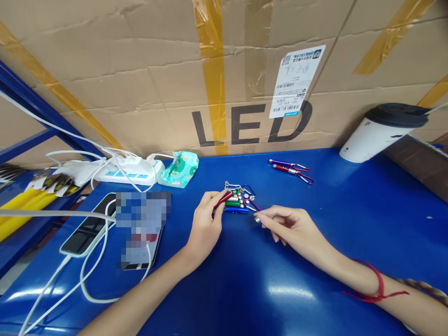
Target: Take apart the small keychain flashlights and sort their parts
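Between the thumb and fingers of my left hand (206,227) is a slim red metal flashlight tube (223,199), tilted up to the right. My right hand (292,223) pinches a small silver piece (257,219) that looks like a button cell; its exact kind is hard to make out. Just beyond my hands lies a small pile with a blue tube (236,210), a green tube (232,203), several silver button cells (246,196) and a purple carabiner clip (250,203). Farther back, a purple keychain flashlight (282,163) and a red keychain flashlight (284,169) lie side by side, with clips attached.
A blue tabletop (245,289) meets a large cardboard box (157,84) at the back. On the left are two phones with white cables, a power strip (122,175) and a green tissue pack (181,170). A lidded paper cup (376,135) stands at the back right.
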Motion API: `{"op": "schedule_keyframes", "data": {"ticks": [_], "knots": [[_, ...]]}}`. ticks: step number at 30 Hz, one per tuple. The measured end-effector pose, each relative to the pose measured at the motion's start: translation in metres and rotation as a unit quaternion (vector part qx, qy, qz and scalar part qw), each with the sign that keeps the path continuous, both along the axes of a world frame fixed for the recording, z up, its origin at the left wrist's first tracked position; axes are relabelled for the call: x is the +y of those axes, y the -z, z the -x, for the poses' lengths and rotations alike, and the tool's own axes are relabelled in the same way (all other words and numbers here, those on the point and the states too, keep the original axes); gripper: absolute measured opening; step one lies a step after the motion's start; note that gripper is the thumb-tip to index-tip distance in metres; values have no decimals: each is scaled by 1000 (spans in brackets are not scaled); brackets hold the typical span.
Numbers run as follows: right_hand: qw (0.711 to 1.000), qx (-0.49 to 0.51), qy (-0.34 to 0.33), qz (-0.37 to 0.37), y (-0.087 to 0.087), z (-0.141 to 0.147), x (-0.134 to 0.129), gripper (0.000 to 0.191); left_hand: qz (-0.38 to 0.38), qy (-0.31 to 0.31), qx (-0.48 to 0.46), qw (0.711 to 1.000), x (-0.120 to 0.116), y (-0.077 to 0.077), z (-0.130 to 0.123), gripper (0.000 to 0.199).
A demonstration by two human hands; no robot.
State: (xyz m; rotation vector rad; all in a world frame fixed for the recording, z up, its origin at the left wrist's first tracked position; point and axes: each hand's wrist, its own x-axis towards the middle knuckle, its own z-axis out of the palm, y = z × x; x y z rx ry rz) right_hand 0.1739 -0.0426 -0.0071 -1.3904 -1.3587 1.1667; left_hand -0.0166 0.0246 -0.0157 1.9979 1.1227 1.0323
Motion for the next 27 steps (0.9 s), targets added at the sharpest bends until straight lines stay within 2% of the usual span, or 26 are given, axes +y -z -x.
{"op": "schedule_keyframes", "data": {"ticks": [8,18,27], "knots": [[1000,-17,-16,-15,-1,2,-1,26,-47,36,-31,998,2,2,-2,28],[999,-23,-26,-13,-2,3,-1,25,-133,110,48,984,3,8,0,38],[999,-25,-30,-8,-4,5,-1,28,-126,119,49,984,4,9,-1,36]]}}
